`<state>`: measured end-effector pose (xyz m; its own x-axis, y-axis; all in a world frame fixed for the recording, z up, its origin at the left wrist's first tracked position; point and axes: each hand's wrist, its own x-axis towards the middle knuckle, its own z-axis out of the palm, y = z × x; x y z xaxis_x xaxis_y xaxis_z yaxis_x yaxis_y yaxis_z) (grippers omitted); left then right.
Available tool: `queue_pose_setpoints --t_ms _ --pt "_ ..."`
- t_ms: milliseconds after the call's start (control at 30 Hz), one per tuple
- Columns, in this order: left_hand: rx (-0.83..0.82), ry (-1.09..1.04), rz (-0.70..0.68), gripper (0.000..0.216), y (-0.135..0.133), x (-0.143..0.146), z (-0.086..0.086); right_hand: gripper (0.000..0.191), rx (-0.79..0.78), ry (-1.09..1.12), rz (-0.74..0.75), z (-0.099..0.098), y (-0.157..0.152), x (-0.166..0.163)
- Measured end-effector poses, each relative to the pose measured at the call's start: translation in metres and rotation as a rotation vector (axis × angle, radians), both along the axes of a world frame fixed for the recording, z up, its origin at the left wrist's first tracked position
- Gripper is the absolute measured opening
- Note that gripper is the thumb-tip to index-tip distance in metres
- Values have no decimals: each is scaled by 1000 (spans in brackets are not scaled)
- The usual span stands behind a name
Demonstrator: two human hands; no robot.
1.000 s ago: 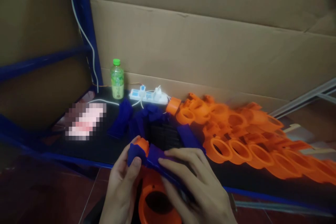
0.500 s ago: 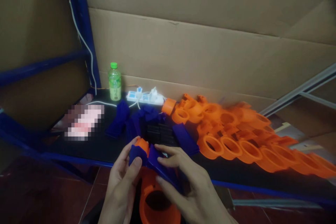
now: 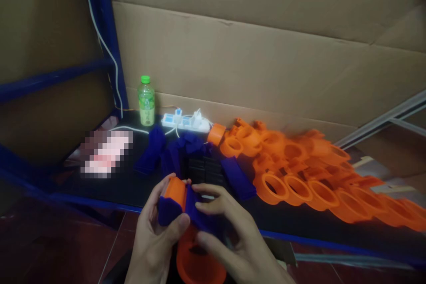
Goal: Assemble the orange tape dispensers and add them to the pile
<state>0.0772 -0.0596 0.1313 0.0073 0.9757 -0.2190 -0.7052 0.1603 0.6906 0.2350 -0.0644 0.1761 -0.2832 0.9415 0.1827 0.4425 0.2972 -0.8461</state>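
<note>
My left hand [image 3: 151,244] is closed around an orange plastic part, fingers behind and thumb in front. The part has a blocky top [image 3: 175,193] and an open ring [image 3: 199,270] hanging below it. A blue end piece [image 3: 170,211] sits against the block's near end, beside my left thumb. Along the block's right side stands a long blue plastic piece [image 3: 194,206], partly covered by my fingers. My right hand [image 3: 239,235] grips that blue piece between fingertips and thumb. Whether the blue pieces are fastened cannot be seen.
Blue pieces [image 3: 151,151] and small black blocks [image 3: 204,169] lie on the black tabletop [image 3: 113,193]. Many orange ring parts [image 3: 273,186] crowd its right side. A green-capped bottle [image 3: 146,103] and a power strip [image 3: 186,122] stand at the back, before a cardboard wall [image 3: 239,62].
The held part has turned so more of the orange block's top shows. My left thumb has moved lower and to the right across the blue end piece. The view has shifted slightly.
</note>
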Motion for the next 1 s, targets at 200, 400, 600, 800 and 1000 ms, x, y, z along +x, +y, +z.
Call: queue_pose_setpoints --t_ms 200,400,600,800,1000 --pt "109 14 -42 86 -6 -7 -2 31 -236 294 48 -12 15 3" --pt "150 30 -98 90 -7 -8 -7 35 -471 434 107 -14 18 5" --pt "179 68 -72 91 -6 -5 -16 32 -541 506 64 -8 8 2" --pt "169 57 -88 89 -5 4 -17 22 -381 352 40 -9 11 9" --pt "-61 46 120 76 -8 32 -10 56 366 -338 -17 -15 -11 38"
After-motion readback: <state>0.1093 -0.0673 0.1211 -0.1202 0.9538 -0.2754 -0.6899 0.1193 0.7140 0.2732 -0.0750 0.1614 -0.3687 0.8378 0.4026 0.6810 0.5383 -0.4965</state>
